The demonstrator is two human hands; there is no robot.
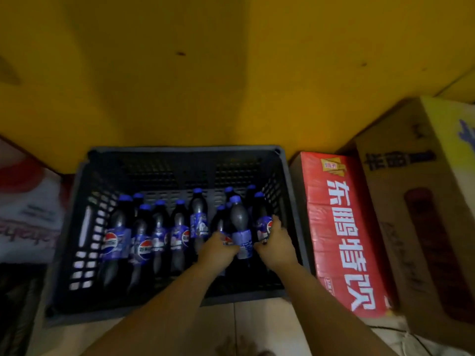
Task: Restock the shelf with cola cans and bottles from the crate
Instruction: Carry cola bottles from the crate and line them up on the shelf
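Though motion blur smeared the edges, the yellow wall (180,86) filled the top half, and the dark slatted crate (180,151) sat at its base on pale floor tiles (257,325). Far right was a brown cardboard box (401,214). A red carton (341,227) with white characters lay between it and the crate, just beside the crate wall. Left of the crate was a white-and-red pack (28,214), blurred. Roughly a dozen blue-capped cola bottles (144,242) stood upright inside the crate, all in its near half. Left hand (218,249) was curled round the label of bottle A (220,223). Right hand (276,242) was curled round bottle B (263,224), next to the crate's right wall. Bottle C (237,217) sat higher between the two hands, touching both. Couldn't tell which hand bore it.
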